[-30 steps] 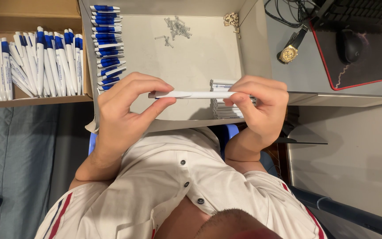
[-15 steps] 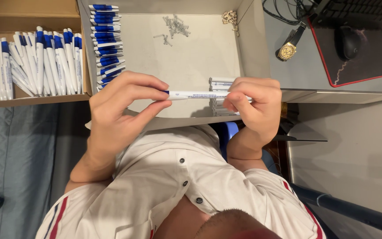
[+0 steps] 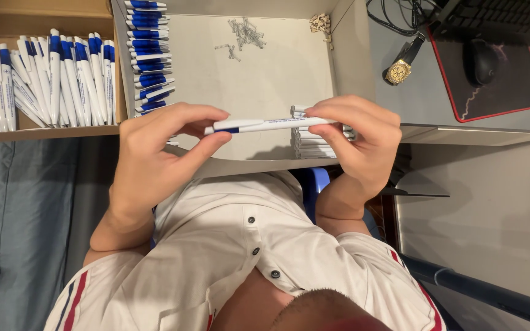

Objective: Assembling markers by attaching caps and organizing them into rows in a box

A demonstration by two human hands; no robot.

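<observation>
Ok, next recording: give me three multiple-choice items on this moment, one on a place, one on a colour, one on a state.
1. Where is the wristwatch?
A. on the grey desk by the mouse pad
B. in the tray with the springs
C. on a wrist

2. What colours is the pen being held?
A. red and black
B. white and blue
C. all green

3. How is that pen held?
A. lying loose in the tray
B. in one hand only
C. level, between both hands

Answers: 1 A, it lies beside the red-edged pad. 2 B, white barrel, blue trim. 3 C, left hand and right hand each pinch one end.
</observation>
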